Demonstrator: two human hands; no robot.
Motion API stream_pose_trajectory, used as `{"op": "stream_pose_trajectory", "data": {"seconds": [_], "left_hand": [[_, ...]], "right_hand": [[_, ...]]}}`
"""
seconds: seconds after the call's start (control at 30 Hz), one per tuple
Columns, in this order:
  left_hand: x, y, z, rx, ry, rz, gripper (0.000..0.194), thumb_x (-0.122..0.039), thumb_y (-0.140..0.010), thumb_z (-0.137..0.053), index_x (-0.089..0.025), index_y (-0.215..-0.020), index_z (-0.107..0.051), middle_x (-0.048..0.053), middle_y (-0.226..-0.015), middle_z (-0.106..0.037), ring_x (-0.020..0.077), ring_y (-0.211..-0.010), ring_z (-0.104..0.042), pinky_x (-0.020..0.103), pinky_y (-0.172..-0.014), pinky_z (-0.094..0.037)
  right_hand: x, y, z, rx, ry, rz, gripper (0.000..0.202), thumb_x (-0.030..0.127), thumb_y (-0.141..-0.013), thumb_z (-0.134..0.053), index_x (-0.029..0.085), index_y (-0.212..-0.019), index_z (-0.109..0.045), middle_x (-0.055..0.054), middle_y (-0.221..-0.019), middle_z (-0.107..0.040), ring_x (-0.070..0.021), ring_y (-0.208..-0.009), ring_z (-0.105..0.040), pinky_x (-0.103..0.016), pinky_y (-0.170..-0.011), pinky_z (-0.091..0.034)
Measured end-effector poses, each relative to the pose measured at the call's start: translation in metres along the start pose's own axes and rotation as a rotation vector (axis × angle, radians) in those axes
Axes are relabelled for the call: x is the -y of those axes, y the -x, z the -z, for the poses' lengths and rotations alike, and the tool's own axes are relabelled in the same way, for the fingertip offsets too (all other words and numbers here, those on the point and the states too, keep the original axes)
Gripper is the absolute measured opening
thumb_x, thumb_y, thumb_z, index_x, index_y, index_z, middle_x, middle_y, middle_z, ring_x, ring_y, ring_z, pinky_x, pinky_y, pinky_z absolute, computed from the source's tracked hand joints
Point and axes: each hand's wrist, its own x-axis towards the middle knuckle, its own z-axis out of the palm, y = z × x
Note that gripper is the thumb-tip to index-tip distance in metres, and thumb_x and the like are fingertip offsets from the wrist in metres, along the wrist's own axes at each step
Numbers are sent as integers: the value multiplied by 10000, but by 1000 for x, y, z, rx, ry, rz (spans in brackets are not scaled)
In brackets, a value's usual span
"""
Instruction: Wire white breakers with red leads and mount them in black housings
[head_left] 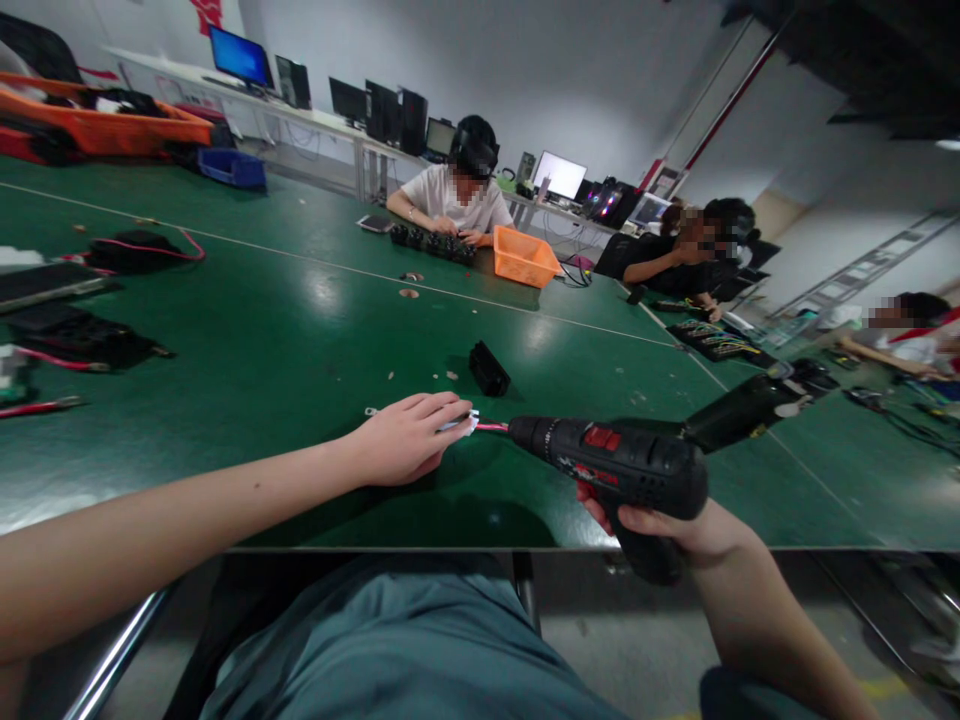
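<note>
My right hand (664, 530) is wrapped round the handle of a black cordless drill (607, 460) with red markings, held level over the table's near edge and pointing left. From its chuck a reddish bit or shaft (493, 427) reaches to a small whitish part (469, 421) under my left fingertips. My left hand (409, 437) is closed over that part, palm down on the table, and covers most of it. A small metal tab (371, 411) shows behind the hand. Just beyond the fingers stands a small black block-shaped piece (488, 369).
The green table (337, 350) spreads out ahead. Black devices with red leads (75, 335) lie at the left. Farther off are an orange crate (142, 128), a blue bin (232, 168) and an orange basket (523, 257). Several people (459, 200) sit across and to the right.
</note>
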Motion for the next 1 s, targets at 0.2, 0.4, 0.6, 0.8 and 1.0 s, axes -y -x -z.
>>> {"op": "stream_pose_trajectory", "data": {"seconds": [0.2, 0.4, 0.6, 0.8, 1.0], "left_hand": [[-1, 0, 0, -2, 1, 6, 505, -225, -888, -565, -195, -1392, -537, 119, -1466, -508, 285, -1344, -458, 430, -1088, -432], [-1, -1, 1, 6, -16, 3, 483, -226, -911, -522, -184, -1392, -532, 112, -1466, -507, 287, -1343, -449, 429, -1079, -437], [-1, -1, 2, 18, -21, 0, 484, -225, -915, -504, -182, -1396, -524, 103, -1471, -499, 290, -1340, -443, 425, -1079, -434], [-1, -1, 2, 15, -25, 0, 492, -232, -908, -517, -184, -1397, -523, 109, -1469, -501, 288, -1341, -443, 420, -1082, -430], [0, 0, -1, -3, -31, -4, 502, -251, -898, -537, -185, -1395, -524, 99, -1467, -506, 285, -1337, -446, 419, -1084, -432]], "right_hand": [[3, -5, 0, 6, 35, 2, 517, 425, -695, -861, 194, -1130, -703, -89, -980, -727, -164, -795, -688, -305, -715, -579], [1, -7, 4, 16, 93, -14, 521, 437, -668, -870, 190, -1102, -721, -106, -997, -735, -188, -831, -703, -339, -751, -593], [3, -3, 2, 3, 76, -6, 464, 407, -689, -864, 195, -1081, -734, -101, -1010, -744, -185, -841, -714, -351, -791, -596], [2, -4, 4, 21, 64, -18, 496, 408, -693, -861, 202, -1123, -722, -112, -1051, -736, -197, -888, -713, -367, -825, -594], [-2, -2, 5, 46, 64, -29, 563, 438, -714, -844, 200, -1199, -685, -130, -1121, -712, -231, -980, -701, -413, -903, -567]]}}
